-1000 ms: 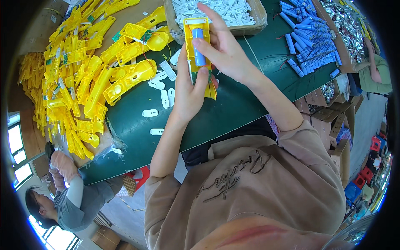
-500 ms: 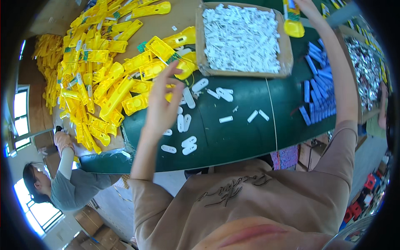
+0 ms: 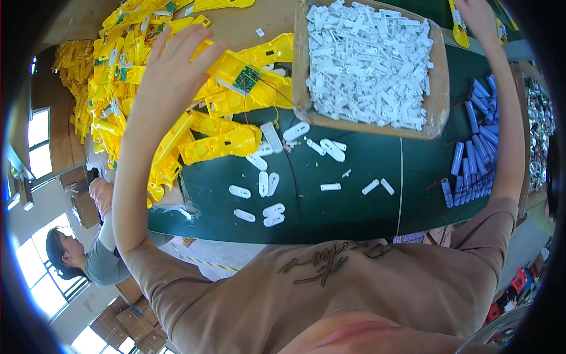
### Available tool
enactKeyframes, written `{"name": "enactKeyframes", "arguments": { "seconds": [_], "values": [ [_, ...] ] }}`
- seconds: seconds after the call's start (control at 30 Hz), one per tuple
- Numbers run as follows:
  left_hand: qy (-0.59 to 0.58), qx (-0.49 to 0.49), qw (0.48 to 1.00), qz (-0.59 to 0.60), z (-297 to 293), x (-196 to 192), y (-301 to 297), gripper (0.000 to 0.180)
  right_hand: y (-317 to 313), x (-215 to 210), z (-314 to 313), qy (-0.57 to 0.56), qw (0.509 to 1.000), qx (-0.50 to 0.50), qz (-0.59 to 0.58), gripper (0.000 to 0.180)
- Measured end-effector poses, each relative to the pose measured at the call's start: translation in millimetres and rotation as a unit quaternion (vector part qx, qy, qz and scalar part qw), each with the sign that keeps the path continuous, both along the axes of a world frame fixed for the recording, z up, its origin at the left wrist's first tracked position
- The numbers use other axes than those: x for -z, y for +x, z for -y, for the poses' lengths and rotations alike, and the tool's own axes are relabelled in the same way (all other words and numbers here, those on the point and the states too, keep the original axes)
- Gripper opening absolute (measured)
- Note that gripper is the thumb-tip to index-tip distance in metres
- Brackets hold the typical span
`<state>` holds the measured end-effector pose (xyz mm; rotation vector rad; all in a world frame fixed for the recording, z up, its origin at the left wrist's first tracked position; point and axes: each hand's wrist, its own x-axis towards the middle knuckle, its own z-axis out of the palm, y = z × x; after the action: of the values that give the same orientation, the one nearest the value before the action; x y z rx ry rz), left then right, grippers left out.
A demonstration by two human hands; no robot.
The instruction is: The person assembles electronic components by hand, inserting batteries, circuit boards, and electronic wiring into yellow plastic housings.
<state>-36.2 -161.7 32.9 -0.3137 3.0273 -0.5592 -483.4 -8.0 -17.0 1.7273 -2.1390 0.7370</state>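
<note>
My left hand [image 3: 171, 76] reaches over the pile of yellow plastic housings [image 3: 132, 76], fingers spread. Right of its thumb lies a yellow housing with a green circuit board [image 3: 246, 78] and thin red wires. High at the right, my right hand [image 3: 479, 20] is partly cut off by the upper edge, its fingertips not clear. A yellow plastic piece [image 3: 458, 28] is just left of that hand; whether the hand touches it I cannot tell.
A cardboard box [image 3: 365, 125] full of small white plastic parts stands mid-table. Loose white covers [image 3: 273, 184] lie on the green tabletop [image 3: 330, 215]. Blue cylindrical cells [image 3: 471, 156] are heaped right, beside a box of shiny metal parts [image 3: 537, 135]. A co-worker [image 3: 106, 248] is at the left.
My left hand has moved left and farther over the yellow pile, fingers spreading. My right hand has shifted right in the view. The view itself has shifted too.
</note>
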Motion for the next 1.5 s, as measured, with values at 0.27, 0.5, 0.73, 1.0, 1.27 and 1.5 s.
{"name": "enactKeyframes", "arguments": {
  "seconds": [0.27,0.5,0.73,1.0,1.27,1.5],
  "values": [
    [-0.201,0.043,0.975,-0.087,-100.4,-84.8,16.8,0.049,273.2,-16.1,-10.2,0.099,0.833,-0.408,0.359,0.042],
    [0.564,-0.014,0.704,-0.431,-112.5,-17.8,95.3,0.058,323.0,-42.9,-47.6,0.053,0.669,-0.477,0.568,0.037],
    [0.738,0.136,0.464,-0.470,-160.2,10.8,82.9,0.055,373.5,7.6,-99.0,0.145,0.367,-0.488,0.779,0.066],
    [0.586,-0.033,0.575,-0.569,-152.2,22.6,109.7,0.034,356.5,-15.1,-167.6,0.115,0.585,-0.310,0.740,0.034],
    [0.682,-0.104,0.529,-0.494,-197.1,58.8,88.7,0.035,326.1,-22.7,-141.0,0.042,0.683,-0.376,0.625,0.030],
    [0.639,-0.147,0.597,-0.462,-229.8,79.8,65.5,0.035,333.7,8.4,-126.9,-0.003,0.741,-0.249,0.623,0.029]
  ]
}}
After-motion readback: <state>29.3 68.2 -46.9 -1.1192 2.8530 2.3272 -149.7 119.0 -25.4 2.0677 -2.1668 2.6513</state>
